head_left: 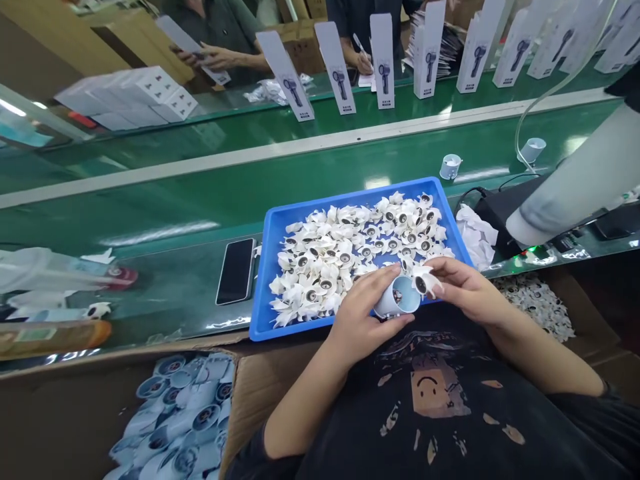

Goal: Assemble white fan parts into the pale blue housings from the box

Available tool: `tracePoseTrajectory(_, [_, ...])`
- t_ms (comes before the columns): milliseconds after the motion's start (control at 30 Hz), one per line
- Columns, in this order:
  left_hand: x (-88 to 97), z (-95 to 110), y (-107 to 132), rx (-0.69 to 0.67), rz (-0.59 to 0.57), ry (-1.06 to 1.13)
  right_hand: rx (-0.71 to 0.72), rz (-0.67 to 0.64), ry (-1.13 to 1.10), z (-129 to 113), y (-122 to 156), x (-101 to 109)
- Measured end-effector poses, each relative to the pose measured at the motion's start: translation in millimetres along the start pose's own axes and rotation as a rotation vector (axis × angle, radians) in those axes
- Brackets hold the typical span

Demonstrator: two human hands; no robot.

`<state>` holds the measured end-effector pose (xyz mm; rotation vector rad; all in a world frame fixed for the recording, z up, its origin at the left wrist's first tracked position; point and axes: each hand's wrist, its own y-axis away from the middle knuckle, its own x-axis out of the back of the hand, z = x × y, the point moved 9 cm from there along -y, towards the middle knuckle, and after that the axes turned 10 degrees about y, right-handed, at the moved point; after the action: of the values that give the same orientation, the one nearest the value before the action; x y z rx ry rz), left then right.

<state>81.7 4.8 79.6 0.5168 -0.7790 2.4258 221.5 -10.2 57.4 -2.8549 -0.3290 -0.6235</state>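
Observation:
My left hand point(357, 313) is wrapped round a light blue fan housing point(406, 298), a short tube whose open mouth faces up and to the right. Some small parts show inside it. Between the thumb and fingers of my right hand point(463, 287) is a white fan impeller point(423, 283) with a dark round hub, close beside the housing's rim. Both hands are over the near edge of a blue tray point(266, 267), which holds a heap of similar white impellers point(325, 260).
Left of the tray lies a phone point(236, 271). A cardboard box point(65, 413) with many blue housings point(200, 400) stands at lower left. Two housings point(451, 167) sit on the green belt point(200, 180). White cartons point(336, 73) line its far side, near two co-workers. A grey tube point(575, 173) slants in at right.

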Motion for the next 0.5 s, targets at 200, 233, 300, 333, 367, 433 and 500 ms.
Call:
tracePoseTrajectory(200, [-12.8,19.8,0.3,-0.151,-0.022,-0.12,0.141,-0.006,0.543,-39.4,3.6,5.0])
tracePoseTrajectory(233, [-12.9,23.7,1.3,-0.176,-0.006,-0.137,0.159,-0.016,0.576,-41.5,2.7,2.1])
tracePoseTrajectory(300, [-10.9,30.0,3.5,-0.207,0.044,-0.171,0.203,0.0,0.584,-44.2,0.0,-2.6])
tracePoseTrajectory(333, [-9.6,32.2,4.5,-0.213,0.07,-0.185,0.226,0.019,0.577,-45.0,-1.4,-4.5])
tracePoseTrajectory(367, [-8.7,33.8,5.4,-0.216,0.093,-0.196,0.248,0.038,0.569,-45.7,-2.6,-6.3])
tracePoseTrajectory(433, [-8.1,34.9,6.1,-0.21,0.125,-0.202,0.269,0.057,0.56,-45.1,-4.8,-9.2])
tracePoseTrajectory(500, [-9.2,31.8,5.5,-0.184,0.128,-0.188,0.24,0.048,0.56,-41.0,-6.2,-7.6])
